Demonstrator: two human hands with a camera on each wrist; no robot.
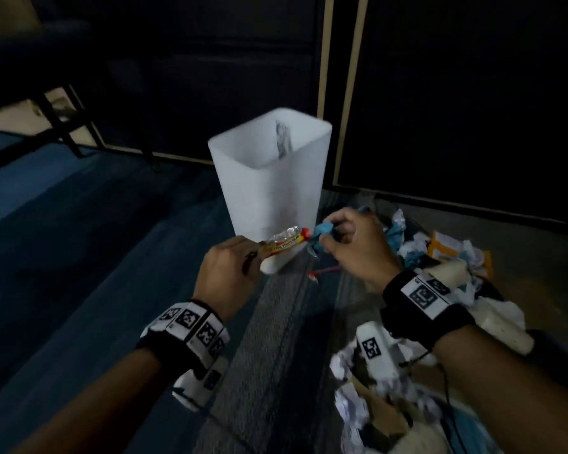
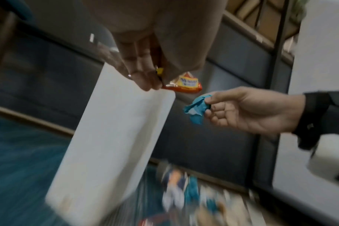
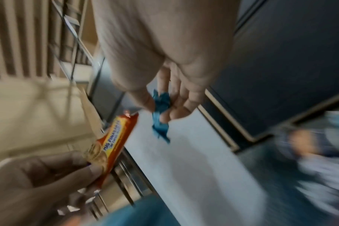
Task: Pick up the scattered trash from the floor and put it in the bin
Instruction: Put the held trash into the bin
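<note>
We've got both hands up in front of the white bin [image 1: 269,178], which stands upright on the blue carpet [image 1: 79,224] against dark panels [image 1: 456,93]. Our left hand [image 1: 230,273] has fingers and thumb curled round one end of an orange snack wrapper [image 1: 284,242], other end sticking out toward the bin wall; left wrist view shows the wrapper [image 2: 186,85] just above the bin's rim corner [image 2: 164,94]. Our right hand [image 1: 358,247] pinches a crumpled blue scrap [image 1: 323,237] between thumb and fingertips, remaining fingers loosely bent; right wrist view shows the scrap [image 3: 161,116] hanging below the fingers [image 3: 184,107] with the bin wall behind it. Wrapper and scrap nearly meet tip to tip, both near the bin's lower front in the head view, neither inside it. Rest of the trash pile [image 1: 446,257] – white and blue crumpled paper, a yellow-edged pack – lies on the floor to the right of the bin, under our right forearm; a small red bit [image 1: 322,271] sits on the floor between the hands
</note>
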